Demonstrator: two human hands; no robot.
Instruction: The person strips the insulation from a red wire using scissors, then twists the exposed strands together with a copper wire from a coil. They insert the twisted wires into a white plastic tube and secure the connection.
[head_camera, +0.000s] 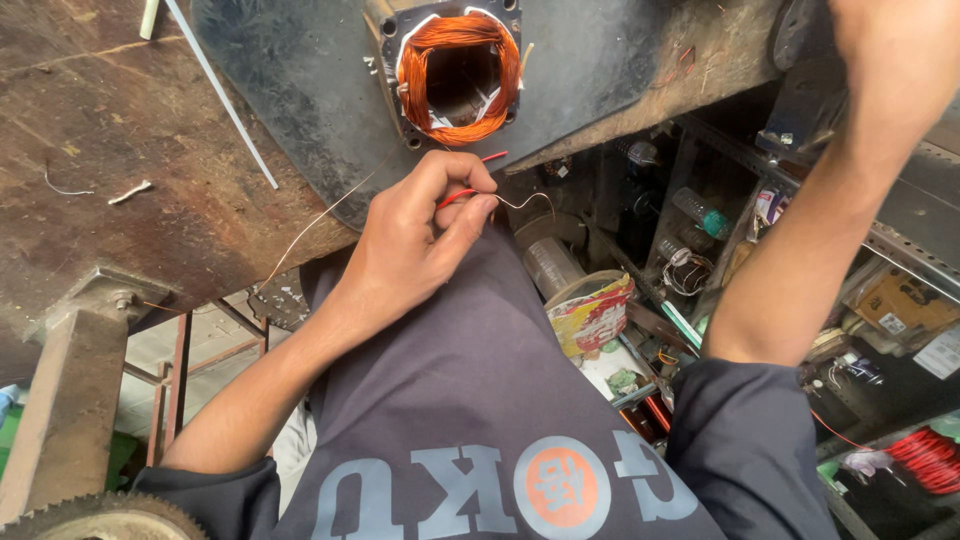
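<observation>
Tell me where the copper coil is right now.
In the head view, the copper coil sits at top centre, in a metal frame on the dark bench, just above the left hand pinching a red wire.

The wound coil (458, 78) sits on the workbench (120, 150), beyond the left hand (415, 240).

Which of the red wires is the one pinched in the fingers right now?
The short red wire in the left hand, just below the copper coil; the red wire bundle lies untouched on the right shelf.
</observation>
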